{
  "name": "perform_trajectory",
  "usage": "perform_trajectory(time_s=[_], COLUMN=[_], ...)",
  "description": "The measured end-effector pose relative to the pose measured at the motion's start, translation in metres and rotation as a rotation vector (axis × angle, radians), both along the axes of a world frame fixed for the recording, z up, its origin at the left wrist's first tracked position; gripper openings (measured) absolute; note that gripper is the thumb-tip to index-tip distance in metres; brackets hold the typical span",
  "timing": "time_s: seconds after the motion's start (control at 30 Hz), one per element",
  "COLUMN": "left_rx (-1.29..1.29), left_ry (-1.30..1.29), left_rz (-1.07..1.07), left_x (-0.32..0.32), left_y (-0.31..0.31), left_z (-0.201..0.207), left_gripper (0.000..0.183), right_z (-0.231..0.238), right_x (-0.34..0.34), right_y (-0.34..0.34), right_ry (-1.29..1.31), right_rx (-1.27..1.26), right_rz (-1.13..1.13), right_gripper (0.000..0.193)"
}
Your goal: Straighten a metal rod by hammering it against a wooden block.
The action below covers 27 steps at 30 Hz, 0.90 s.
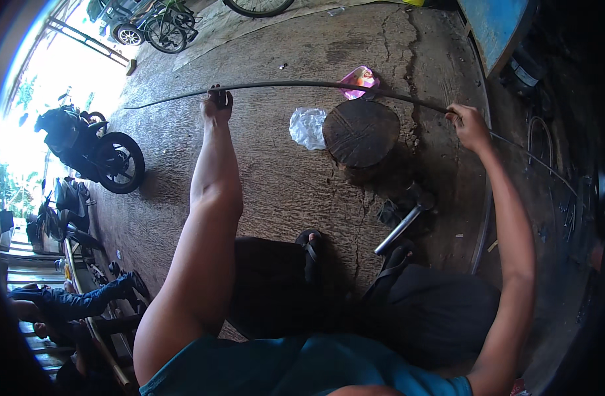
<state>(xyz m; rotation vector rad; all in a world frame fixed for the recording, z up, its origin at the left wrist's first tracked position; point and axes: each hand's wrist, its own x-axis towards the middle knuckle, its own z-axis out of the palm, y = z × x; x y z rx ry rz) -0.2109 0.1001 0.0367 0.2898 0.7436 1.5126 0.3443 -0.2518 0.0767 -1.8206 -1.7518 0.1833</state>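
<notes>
While both arms reach out ahead, the long dark rod [296, 84] hangs above the floor [269, 185], spanning the gap between the two grips. The right grip [471, 127] is closed, thumb and fingers pinching the rod near its thicker end; a thin dark length [533, 156] runs on outward beyond that grip, though I cannot tell whether it belongs to the same piece. The left grip [217, 105] meets the rod from below with fingers bent, but they are dark and small, so I cannot tell whether they clasp it or merely prop it; past this grip the rod tapers to a free tip. As far as the work shows, picking up and levelling the rod seem done, and it looks bowed between the grips, although the lens bends lines too, so its true shape is uncertain. Between the grips, nearer the right one, stands the round wooden block [362, 132]; in this view the rod passes just beyond its far rim, apparently not laid on its scored top. The hammer [400, 228], lower than the right grip and closer to the body, is in neither grip, so any striking appears not under way. How much remains, I cannot judge.
</notes>
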Motion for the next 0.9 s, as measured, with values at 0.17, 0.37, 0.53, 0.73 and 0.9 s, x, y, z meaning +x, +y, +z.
perform_trajectory(time_s=[0.17, 0.37, 0.53, 0.73, 0.9], left_rx=[-0.071, -0.116, -0.143, -0.097, -0.131], left_ry=[0.054, 0.045, -0.007, -0.055, 0.110], left_rz=[0.021, -0.002, 0.003, -0.029, 0.063], left_x=[0.006, 0.006, 0.006, 0.003, -0.008], left_y=[0.006, 0.009, 0.014, 0.004, -0.009], left_z=[-0.005, -0.010, -0.019, -0.025, -0.031], left_gripper=[0.038, 0.036, 0.033, 0.030, 0.024], right_z=[0.001, 0.000, -0.007, -0.011, -0.029], right_x=[-0.007, -0.012, -0.014, -0.004, -0.001], right_y=[-0.008, -0.014, -0.017, -0.005, 0.013], right_ry=[0.039, 0.042, 0.019, 0.093, 0.170], right_rx=[-0.030, -0.104, -0.113, -0.149, -0.343], right_rz=[0.026, 0.027, 0.036, 0.037, 0.026], right_gripper=[0.008, 0.008, 0.009, 0.008, 0.018])
